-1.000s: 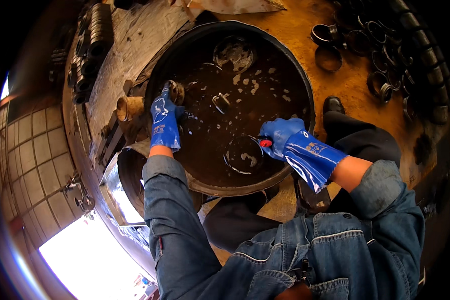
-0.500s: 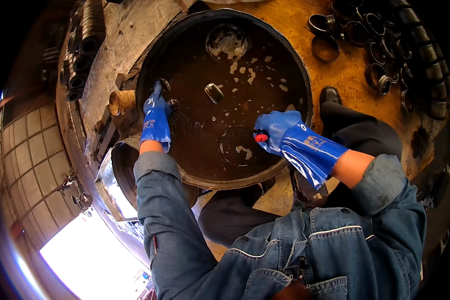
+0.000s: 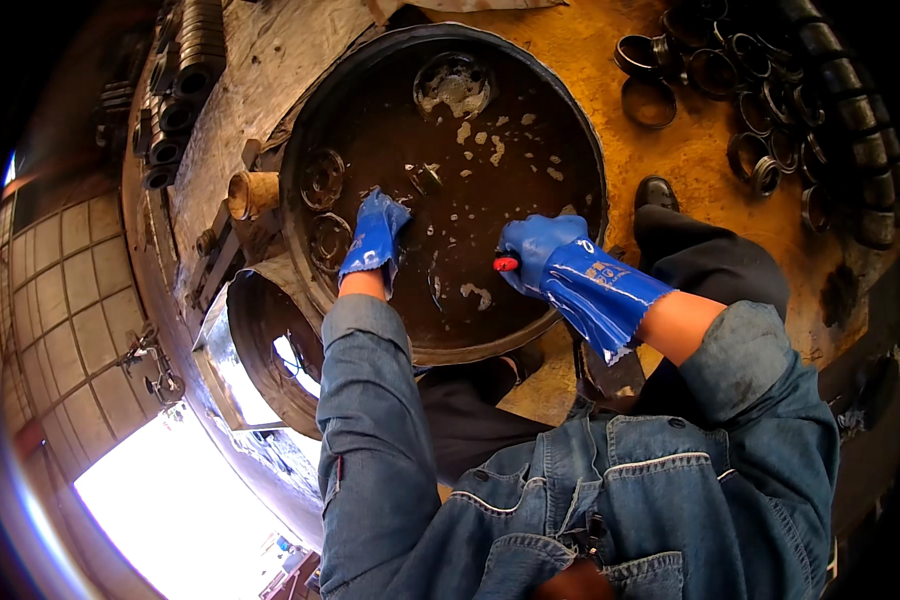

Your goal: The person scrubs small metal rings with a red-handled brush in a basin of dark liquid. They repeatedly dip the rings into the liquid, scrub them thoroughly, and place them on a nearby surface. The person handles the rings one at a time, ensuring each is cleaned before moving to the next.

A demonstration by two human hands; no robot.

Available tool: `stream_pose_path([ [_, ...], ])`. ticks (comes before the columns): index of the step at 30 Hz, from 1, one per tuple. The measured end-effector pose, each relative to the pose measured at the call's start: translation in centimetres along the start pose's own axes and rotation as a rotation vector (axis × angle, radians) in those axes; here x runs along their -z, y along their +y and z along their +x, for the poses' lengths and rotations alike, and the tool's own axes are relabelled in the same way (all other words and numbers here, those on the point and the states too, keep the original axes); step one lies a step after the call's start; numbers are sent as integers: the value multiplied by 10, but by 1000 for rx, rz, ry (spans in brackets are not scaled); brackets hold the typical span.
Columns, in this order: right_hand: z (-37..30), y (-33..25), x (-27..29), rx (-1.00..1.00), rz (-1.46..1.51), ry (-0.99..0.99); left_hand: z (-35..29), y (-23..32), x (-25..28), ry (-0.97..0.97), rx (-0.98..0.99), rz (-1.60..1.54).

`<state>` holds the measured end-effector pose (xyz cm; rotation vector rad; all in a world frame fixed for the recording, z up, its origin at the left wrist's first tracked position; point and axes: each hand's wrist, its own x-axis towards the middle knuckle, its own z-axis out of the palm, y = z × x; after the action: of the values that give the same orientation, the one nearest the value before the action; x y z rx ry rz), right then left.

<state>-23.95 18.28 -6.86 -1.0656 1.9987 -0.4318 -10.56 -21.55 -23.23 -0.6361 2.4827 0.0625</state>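
Note:
A large round tub [image 3: 480, 352] of dark brown liquid stands in front of me. My left hand [image 3: 375, 235], in a blue rubber glove, reaches into its left part; the fingertips sink into the liquid, so any grip is hidden. Over the right part, my right hand [image 3: 538, 250], gloved alike, is closed round a tool with a red-ended handle [image 3: 507, 264]; its working end cannot be seen. Two metal rings [image 3: 322, 180] lie at the tub's left wall, beside my left hand. A small metal piece [image 3: 427, 179] breaks the surface farther in, and a foam-covered round part [image 3: 454, 85] sits at the far side.
Many dark metal rings [image 3: 650, 102] lie on the rusty brown surface at the far right, beside a curved row of stacked rings [image 3: 860, 120]. Left of the tub are a wooden cylinder [image 3: 253, 194] and a second metal container [image 3: 255, 330]. Stacked cylindrical parts [image 3: 200, 60] stand far left.
My left hand has moved right and nearer, away from the tub's left wall, where two rings now show. My right hand, still holding the red-ended handle, has shifted slightly left.

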Motion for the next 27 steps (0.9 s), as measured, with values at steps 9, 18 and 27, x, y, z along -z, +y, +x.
stream_pose_path([
  [9,-5,-1,5,-30,25,-33,18,23,12,121,-15,220],
  [18,-2,8,-2,-20,17,29,-50,51,86,6,-249,386],
  [27,5,-3,-2,-65,-3,-67,-18,52,103,-133,-191,414],
])
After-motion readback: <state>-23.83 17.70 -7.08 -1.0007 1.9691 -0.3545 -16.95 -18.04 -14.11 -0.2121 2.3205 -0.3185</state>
